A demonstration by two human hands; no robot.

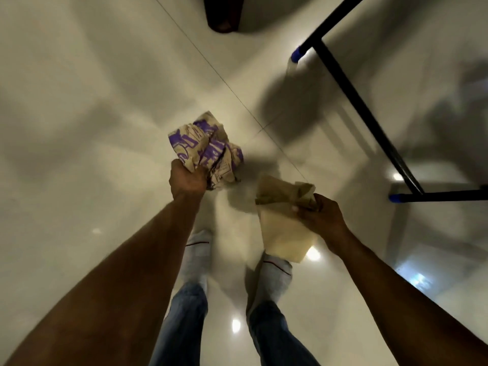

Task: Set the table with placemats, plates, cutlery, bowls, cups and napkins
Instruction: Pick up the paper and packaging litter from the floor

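Standing over the tiled floor (105,128), the left hand (186,180) clutches a crumpled purple-printed paper bag (204,149), the right hand (320,215) pinches plain napkins (285,228) (table unseen), so placing them looks next.

Showing large purple lettering across a crumpled brown paper bag (208,151), but creased and blurred beyond reading. Also bearing a small block of dark fine print near its lower edge, too small to make out. Being held by the left hand (186,179), so part of the print staying hidden under the fingers. Showing no lettering on the plain tan paper (285,223) pinched in the right hand (320,215). Carrying thin red stripes on the white socks (198,247), no words. Nothing legible anywhere else.
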